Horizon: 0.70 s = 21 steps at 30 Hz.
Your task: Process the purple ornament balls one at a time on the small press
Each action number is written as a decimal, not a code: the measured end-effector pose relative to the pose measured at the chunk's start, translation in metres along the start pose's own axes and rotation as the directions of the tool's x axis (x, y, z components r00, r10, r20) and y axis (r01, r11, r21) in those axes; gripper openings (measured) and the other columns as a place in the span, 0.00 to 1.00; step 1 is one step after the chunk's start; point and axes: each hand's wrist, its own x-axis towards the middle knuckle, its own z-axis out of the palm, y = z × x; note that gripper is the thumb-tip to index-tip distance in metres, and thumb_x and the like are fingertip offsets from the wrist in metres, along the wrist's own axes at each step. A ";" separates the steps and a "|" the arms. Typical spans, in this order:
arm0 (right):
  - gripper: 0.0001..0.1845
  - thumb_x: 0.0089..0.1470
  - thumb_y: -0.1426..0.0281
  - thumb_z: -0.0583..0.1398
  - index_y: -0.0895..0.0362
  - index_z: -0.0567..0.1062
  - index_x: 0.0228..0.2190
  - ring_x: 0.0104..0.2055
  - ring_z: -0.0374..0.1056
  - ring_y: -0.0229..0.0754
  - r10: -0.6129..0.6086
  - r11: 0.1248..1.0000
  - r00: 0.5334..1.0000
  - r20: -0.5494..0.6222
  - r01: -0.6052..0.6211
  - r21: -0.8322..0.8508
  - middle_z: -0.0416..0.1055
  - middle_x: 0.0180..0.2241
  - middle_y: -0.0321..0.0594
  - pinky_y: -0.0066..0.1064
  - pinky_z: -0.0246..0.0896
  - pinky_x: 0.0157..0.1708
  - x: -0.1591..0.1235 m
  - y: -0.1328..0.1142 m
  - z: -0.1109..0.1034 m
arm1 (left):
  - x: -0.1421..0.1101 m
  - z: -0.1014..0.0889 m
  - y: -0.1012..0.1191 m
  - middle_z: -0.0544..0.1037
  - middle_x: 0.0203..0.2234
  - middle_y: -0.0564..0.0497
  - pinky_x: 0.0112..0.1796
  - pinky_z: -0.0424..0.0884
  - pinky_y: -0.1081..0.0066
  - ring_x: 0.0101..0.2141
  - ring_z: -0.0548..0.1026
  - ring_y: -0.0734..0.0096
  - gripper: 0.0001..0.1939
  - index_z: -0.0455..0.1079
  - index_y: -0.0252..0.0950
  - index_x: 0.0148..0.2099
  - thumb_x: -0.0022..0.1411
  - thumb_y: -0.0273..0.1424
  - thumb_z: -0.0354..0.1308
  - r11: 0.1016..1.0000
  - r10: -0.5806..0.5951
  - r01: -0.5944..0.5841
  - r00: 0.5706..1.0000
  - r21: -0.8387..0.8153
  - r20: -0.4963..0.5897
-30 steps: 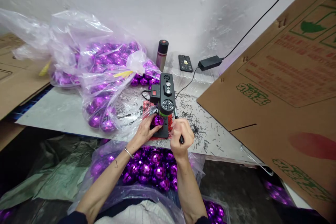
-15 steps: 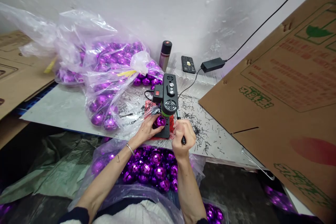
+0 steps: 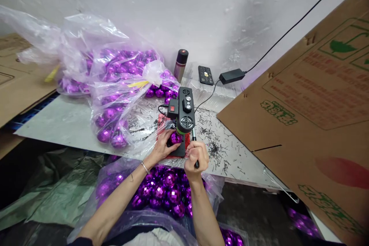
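So, black press (image 3: pixel 186 112) amid scraps (image 3: pixel 214 148) on grey tabletop (image 3: pixel 59 121), pale wall (image 3: pixel 198 15) behind.

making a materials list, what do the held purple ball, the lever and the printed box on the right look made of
Purple ball: probably plastic, mirror-like finish, bright faceted glints. Lever: likely metal shaft, silvery sheen; black grip, perhaps plastic. Printed box: cardboard, by its matte brown face.

Left hand (image 3: pixel 162 148): thin silver-coloured metal wrist bracelet (image 3: pixel 145 167). Elbow side of bracelet: small dark forearm mark (image 3: pixel 132 177), then dark navy fabric sleeve (image 3: pixel 81 242). Below bracelet: pale grey creased cloth garment (image 3: pixel 158 238).
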 end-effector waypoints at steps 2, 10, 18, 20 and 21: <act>0.17 0.67 0.75 0.49 0.53 0.65 0.26 0.28 0.65 0.36 -0.004 1.000 1.000 -0.017 0.004 0.004 0.65 0.27 0.35 0.31 0.61 0.27 -0.009 0.006 0.003 | 0.000 0.001 0.000 0.78 0.55 0.41 0.56 0.75 0.52 0.55 0.77 0.51 0.28 0.68 0.39 0.63 0.65 0.41 0.67 1.000 0.001 -0.001 1.000 -0.002 -0.002; 0.17 0.68 0.73 0.48 0.53 0.64 0.26 0.29 0.64 0.37 0.009 0.998 0.999 -0.037 -0.007 0.063 0.64 0.28 0.35 0.32 0.63 0.30 -0.025 0.018 0.008 | 0.000 0.001 0.002 0.78 0.56 0.40 0.57 0.74 0.51 0.57 0.77 0.51 0.28 0.67 0.39 0.64 0.65 0.40 0.66 1.000 -0.011 0.011 1.000 -0.013 0.001; 0.18 0.70 0.71 0.48 0.53 0.64 0.26 0.28 0.65 0.37 -0.008 0.996 0.997 -0.078 0.015 0.087 0.63 0.28 0.34 0.33 0.65 0.30 -0.029 0.023 0.012 | 0.000 0.000 0.002 0.78 0.56 0.40 0.57 0.74 0.50 0.56 0.77 0.50 0.29 0.68 0.39 0.64 0.65 0.43 0.67 0.999 -0.022 0.023 1.000 -0.028 0.015; 0.19 0.70 0.70 0.48 0.53 0.64 0.25 0.28 0.65 0.37 -0.005 0.997 0.997 -0.075 0.010 0.078 0.63 0.28 0.34 0.34 0.66 0.31 -0.030 0.023 0.012 | 0.000 0.001 0.001 0.78 0.56 0.40 0.57 0.74 0.50 0.56 0.77 0.50 0.29 0.68 0.39 0.64 0.65 0.43 0.67 0.999 -0.016 0.016 1.000 -0.031 0.006; 0.19 0.70 0.70 0.48 0.53 0.63 0.25 0.28 0.65 0.37 -0.003 0.997 0.997 -0.072 0.008 0.072 0.63 0.28 0.34 0.35 0.66 0.32 -0.030 0.024 0.012 | 0.000 0.002 0.001 0.78 0.56 0.40 0.57 0.74 0.50 0.56 0.77 0.50 0.29 0.68 0.39 0.64 0.65 0.43 0.67 0.999 -0.014 0.014 1.000 -0.032 0.003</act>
